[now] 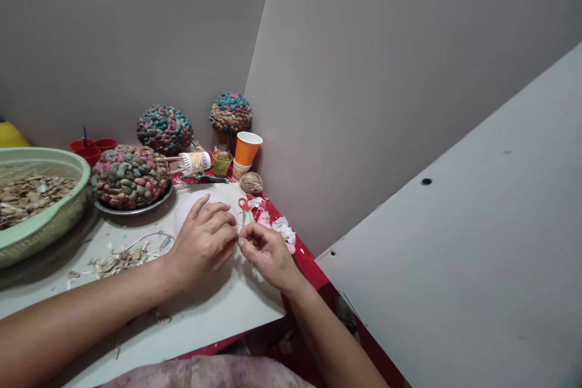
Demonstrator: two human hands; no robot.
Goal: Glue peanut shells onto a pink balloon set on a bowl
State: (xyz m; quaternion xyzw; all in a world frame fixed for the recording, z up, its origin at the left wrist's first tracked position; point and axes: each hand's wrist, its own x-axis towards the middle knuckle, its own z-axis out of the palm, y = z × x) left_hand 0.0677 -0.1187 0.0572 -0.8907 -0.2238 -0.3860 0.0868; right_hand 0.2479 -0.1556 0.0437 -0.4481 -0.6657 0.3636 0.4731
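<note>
At the right-hand end of a white work board (218,315), laid over a red tablecloth (313,270), both hands meet beside a pale rounded dome (186,206), possibly a balloon. The dome sits on the board directly behind the left hand (207,242), which partly covers it. That hand has its fingers bent and slightly spread; whether it grips anything cannot be told. The right hand (268,254) is narrowed to a pinch, thumb against forefinger, touching or nearly touching the left fingers. Anything between the tips is too small to make out.

Hazards noted:

Red-handled scissors (244,204) lie just beyond the fingertips and beside the dome. A careless sweep of either hand could bring skin onto the blades; if the dome is thin-walled, contact could also pierce it.

An orange paper cup (249,148) stands on top of another cup, a tall stack that a knock would probably topple. The ball of twine (251,183) near it could roll if nudged.

Loose shell fragments (120,260) lie beside the left forearm, which could scatter them by dragging sideways.

Farther left, a shell-covered ball (131,176) rests in a metal dish (136,211), well apart from the hands.
</note>
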